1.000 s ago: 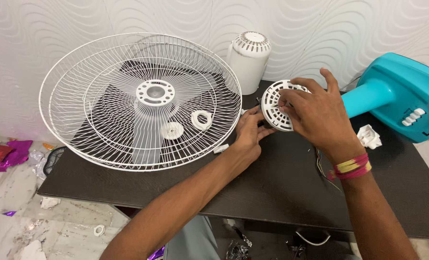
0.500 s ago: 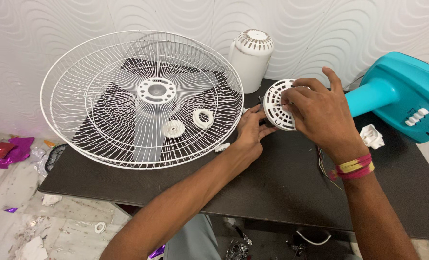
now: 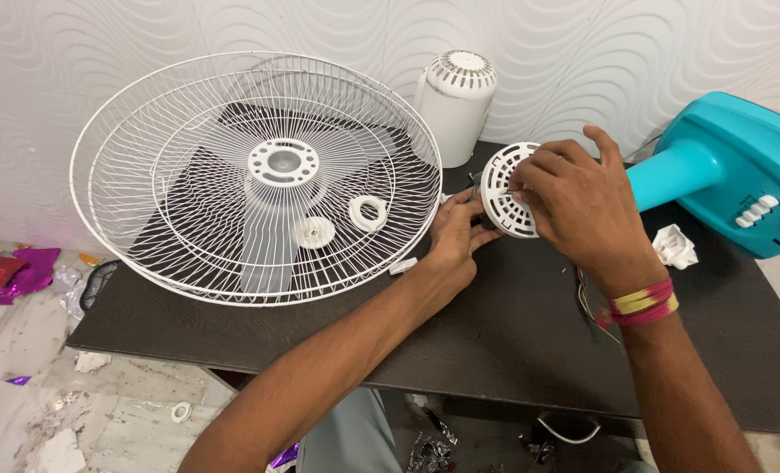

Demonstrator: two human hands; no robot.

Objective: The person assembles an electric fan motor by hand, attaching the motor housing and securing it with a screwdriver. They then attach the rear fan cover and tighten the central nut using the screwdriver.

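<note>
A dark, flat-topped table stands against a white wall with a raised wave pattern. On the table's left half lie two round white wire fan guards, one nested in the other and overhanging the near left edge, with a pale translucent three-blade fan rotor showing through the wires. At the far right lies a turquoise plastic fan stand with a row of white push buttons, its neck pointing toward the middle of the table. A white cylindrical plastic motor cover with a slotted top stands upright at the far edge, just behind the guards.

Near the middle, the person's two hands meet on a round white slotted plastic disc, held on edge above the table, just right of the guards. The right hand, a red and yellow thread band at its wrist, is curled over the disc's right side, fingertips pinching its face. The left hand is partly closed under the disc's left rim, thumb and fingers touching it.

Two small white plastic ring nuts rest inside the guards. A small white plastic block lies beside the stand. Scraps of shiny purple foil litter the floor at left.
</note>
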